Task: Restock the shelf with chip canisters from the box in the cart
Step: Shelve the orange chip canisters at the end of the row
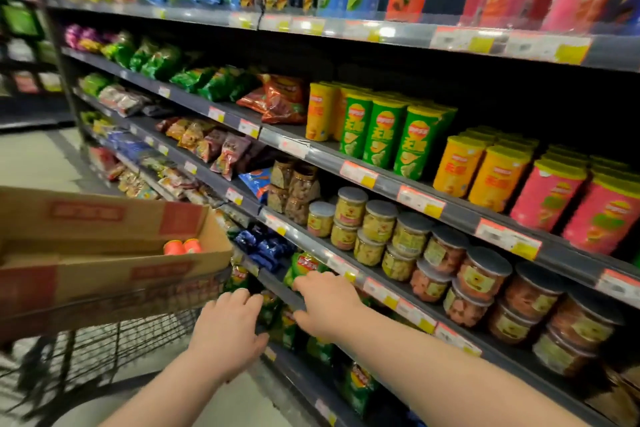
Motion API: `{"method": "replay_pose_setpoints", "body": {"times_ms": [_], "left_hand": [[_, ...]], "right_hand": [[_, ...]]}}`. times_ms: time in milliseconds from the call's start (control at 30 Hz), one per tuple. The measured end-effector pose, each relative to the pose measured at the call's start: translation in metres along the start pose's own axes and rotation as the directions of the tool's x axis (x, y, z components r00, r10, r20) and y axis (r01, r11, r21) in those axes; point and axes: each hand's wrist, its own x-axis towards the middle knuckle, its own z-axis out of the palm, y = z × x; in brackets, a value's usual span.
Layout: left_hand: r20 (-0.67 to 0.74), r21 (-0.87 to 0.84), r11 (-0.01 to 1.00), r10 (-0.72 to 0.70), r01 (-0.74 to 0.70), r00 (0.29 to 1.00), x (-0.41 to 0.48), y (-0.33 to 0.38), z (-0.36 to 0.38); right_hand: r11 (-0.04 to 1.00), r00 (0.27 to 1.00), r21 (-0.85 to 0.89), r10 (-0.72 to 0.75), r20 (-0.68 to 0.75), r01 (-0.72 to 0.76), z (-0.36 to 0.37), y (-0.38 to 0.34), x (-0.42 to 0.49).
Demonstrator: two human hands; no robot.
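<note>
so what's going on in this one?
A person is restocking a snack aisle by hand. The left grip and right grip are both open and empty, stretched out by a lower shelf edge, the right one near a green chip bag. The box sits open in the cart to the left, with two orange canisters showing inside. Green canisters already stand on a higher shelf.
</note>
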Motion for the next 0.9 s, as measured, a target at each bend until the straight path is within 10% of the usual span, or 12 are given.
{"method": "replay_pose_setpoints", "body": {"times_ms": [400, 900], "left_hand": [[0.111, 0.097, 0.918, -0.393, 0.384, 0.913, 0.047, -0.137, 0.012], [0.212, 0.076, 0.857, -0.513, 0.510, 0.832, 0.147, -0.206, 0.035]], "right_hand": [[0.953, 0.950, 0.001, -0.302, 0.084, 0.303, 0.012, -0.065, 0.179], [0.928, 0.905, 0.023, -0.369, 0.210, 0.373, 0.028, -0.052, 0.333]]}}
